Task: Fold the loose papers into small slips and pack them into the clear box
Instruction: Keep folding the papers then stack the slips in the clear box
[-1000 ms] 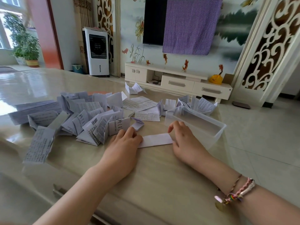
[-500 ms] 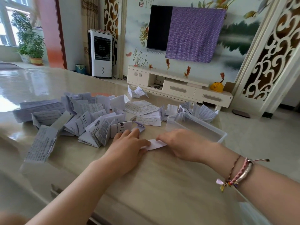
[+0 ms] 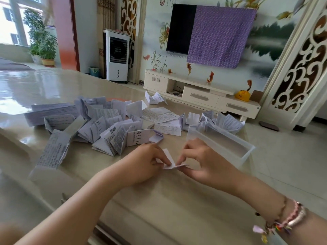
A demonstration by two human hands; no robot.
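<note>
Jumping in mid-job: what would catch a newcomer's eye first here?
Both hands, left hand and right hand, pinch one small white paper slip at the table's near centre. A heap of folded papers spreads behind the left hand, and the clear box sits just beyond the right.

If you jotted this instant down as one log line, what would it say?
step: folding | left hand: pinches paper slip | right hand: pinches same slip | clear box: looks empty | loose papers: piled on table

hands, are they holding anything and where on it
Both pinch one small white paper slip: the left hand at its left end, the right hand at its right end.
</note>
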